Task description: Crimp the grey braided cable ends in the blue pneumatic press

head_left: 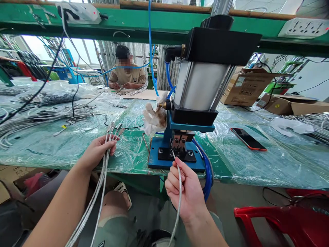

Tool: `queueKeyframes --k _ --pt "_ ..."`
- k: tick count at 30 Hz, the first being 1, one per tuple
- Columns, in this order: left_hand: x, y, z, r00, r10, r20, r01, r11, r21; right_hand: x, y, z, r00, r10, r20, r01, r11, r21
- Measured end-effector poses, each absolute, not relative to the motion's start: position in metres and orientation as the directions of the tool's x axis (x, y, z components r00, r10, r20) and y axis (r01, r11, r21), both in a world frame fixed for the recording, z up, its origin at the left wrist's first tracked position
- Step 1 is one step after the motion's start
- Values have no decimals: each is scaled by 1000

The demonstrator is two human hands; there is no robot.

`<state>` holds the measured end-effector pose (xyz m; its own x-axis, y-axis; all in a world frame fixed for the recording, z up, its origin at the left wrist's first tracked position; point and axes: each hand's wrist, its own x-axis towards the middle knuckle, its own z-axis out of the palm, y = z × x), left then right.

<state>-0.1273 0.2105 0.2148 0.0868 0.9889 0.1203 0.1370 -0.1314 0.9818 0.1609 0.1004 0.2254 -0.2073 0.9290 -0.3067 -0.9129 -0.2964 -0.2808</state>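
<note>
My left hand [105,148] is closed around a bundle of grey cables [101,185], whose flat metal connector ends [117,129] stick up past the fingers. The cables trail down below the table edge. In my right hand [183,187] a single clear-sheathed cable [178,206] is pinched near its end. Its tip reaches into the jaws of a pneumatic press [179,141], and the tip itself is hidden there. The press has a blue base [154,159] and a large silver cylinder [196,85].
A stained white rag [154,118] hangs at the press's air fitting. Right of it lie a phone [248,139] and cardboard boxes [244,87]. More cables [61,116] lie on the left. Another person [127,73] sits opposite. A red stool [280,219] stands at lower right.
</note>
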Motion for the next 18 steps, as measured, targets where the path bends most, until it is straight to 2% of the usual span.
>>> queueKeyframes --k 7,18 --pt "-126 210 216 78 989 127 156 -138 978 161 99 210 -152 946 -286 -898 -253 -359" --pt "-128 210 214 87 989 123 147 -135 980 158 99 212 -133 949 -287 -905 -234 -356"
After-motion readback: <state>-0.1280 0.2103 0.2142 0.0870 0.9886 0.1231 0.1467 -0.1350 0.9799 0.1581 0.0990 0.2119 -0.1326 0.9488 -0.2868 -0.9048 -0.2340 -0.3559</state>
